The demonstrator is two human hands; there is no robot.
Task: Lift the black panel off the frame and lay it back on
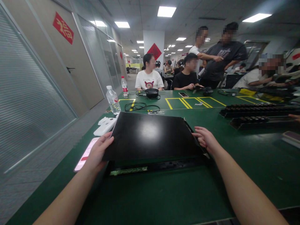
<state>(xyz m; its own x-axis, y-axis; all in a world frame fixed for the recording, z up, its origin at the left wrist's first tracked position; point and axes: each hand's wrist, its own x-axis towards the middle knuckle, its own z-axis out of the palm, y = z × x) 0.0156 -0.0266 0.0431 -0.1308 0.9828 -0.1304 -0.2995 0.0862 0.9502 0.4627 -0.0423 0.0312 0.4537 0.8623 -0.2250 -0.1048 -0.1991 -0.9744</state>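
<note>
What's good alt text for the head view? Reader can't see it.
The left hand grips a flat black panel by its left edge, over a dark frame on a green table, with the right hand at the opposite edge. A lit phone lies at left; people sit and stand beyond.

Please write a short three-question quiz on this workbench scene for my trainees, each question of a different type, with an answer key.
1. True or false: the left hand grips the left side of the black panel, while the right hand is at its right side.

2. Multiple choice: what colour is the cap of the nearer plastic bottle?
a) red
b) white
c) black

3. Fill in the blank: the pink-screened smartphone lies nearer the ____ hand.

Key:
1. True
2. b
3. left
</note>
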